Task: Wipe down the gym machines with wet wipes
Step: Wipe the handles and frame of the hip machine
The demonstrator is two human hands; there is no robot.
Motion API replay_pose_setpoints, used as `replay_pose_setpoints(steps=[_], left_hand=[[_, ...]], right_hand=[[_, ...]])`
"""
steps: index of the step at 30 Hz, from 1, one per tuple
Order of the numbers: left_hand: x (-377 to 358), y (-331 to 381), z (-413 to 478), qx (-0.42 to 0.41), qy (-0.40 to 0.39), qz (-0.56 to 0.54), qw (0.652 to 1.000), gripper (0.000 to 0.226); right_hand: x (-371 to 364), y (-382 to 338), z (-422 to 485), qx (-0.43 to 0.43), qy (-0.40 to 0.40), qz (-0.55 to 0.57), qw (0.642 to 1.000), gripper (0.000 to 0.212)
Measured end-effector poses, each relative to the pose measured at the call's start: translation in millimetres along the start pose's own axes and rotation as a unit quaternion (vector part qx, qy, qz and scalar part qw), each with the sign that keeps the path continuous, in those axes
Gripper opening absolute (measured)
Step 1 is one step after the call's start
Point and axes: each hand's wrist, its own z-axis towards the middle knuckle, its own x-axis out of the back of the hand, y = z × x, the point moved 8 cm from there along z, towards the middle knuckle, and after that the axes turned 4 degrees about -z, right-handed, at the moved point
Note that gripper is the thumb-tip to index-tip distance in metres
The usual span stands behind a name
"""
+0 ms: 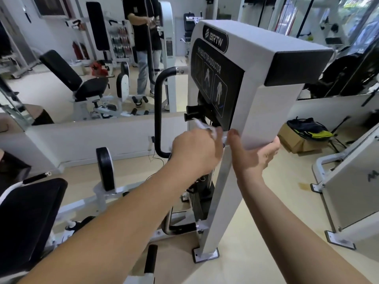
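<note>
A white hip abductor machine tower (266, 111) with a black instruction panel (213, 78) stands in front of me. My left hand (194, 152) grips a crumpled white wet wipe (202, 127) against the lower edge of the panel, just below two black knobs (191, 112). My right hand (253, 154) holds the tower's lower side edge, thumb on the front face and fingers wrapped round behind it.
A curved black handle (158, 111) rises left of the tower. The machine's black seat (26, 220) and leg pad (105, 167) sit at lower left. A wall mirror (82, 58) lies behind. A cardboard box with a bag (301, 136) and another white machine (352, 187) stand at right.
</note>
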Motion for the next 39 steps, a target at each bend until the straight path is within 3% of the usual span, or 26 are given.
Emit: replay_pose_setpoints(steps=[3,6,7,8,10,12,14,17,20,22,24,26,28,31,33,35,37,39], left_hand=[[-4,19,-4,-0.054,0.039,0.06,0.996,0.05],[7,-4,-22,-0.089,0.101,-0.065,0.989,0.046],[4,-24,-27,-0.067,0.111,-0.134,0.982,0.046],[-7,-50,-34,-0.016,0.112,-0.219,0.969,0.049],[-43,-103,-62,0.149,0.097,-0.385,0.906,0.059],[-82,-138,-96,0.295,0.088,-0.46,0.833,0.055],[-105,-157,-119,0.382,0.091,-0.502,0.771,0.047],[-121,-168,-124,0.463,0.044,-0.5,0.73,0.057],[-116,-153,-103,0.487,0.02,-0.518,0.703,0.074],[-87,-131,-75,0.432,0.049,-0.551,0.712,0.076],[-55,-106,-52,0.351,0.046,-0.52,0.777,0.078],[-29,-87,-43,0.254,0.056,-0.432,0.864,0.06],[-19,-77,-47,0.156,0.105,-0.394,0.9,0.047],[-35,-95,-57,0.15,0.16,-0.46,0.86,0.042],[-72,-124,-67,0.246,0.118,-0.531,0.803,0.05],[-111,-151,-95,0.359,0.049,-0.533,0.764,0.075],[-140,-171,-128,0.44,0.013,-0.49,0.753,0.087],[-149,-174,-154,0.489,-0.003,-0.461,0.74,0.085]], right_hand=[[1,0,2,0.001,-0.01,-0.005,1.0,0.121],[2,2,3,0.004,-0.025,-0.005,1.0,0.119],[3,2,3,0.003,-0.029,-0.003,1.0,0.12],[3,3,3,0.001,-0.033,-0.002,0.999,0.121],[3,2,1,-0.002,-0.036,-0.003,0.999,0.12],[2,2,0,0.002,-0.032,-0.009,0.999,0.118],[2,3,0,0.0,-0.027,-0.015,1.0,0.117],[0,4,0,-0.002,-0.028,-0.021,0.999,0.118],[2,3,-2,0.003,-0.018,-0.016,1.0,0.116],[1,3,-3,0.005,-0.017,-0.015,1.0,0.114],[0,4,-3,0.001,-0.02,-0.017,1.0,0.115],[0,3,-3,0.001,-0.02,-0.015,1.0,0.116],[1,4,-4,-0.001,-0.017,-0.013,1.0,0.116],[1,5,-4,-0.005,-0.031,-0.02,0.999,0.118],[4,3,-5,-0.009,-0.043,-0.008,0.999,0.121],[9,5,-13,-0.024,-0.058,0.018,0.998,0.125],[12,25,-30,-0.087,-0.062,0.03,0.994,0.129],[6,62,-64,-0.2,-0.103,0.02,0.974,0.126]])
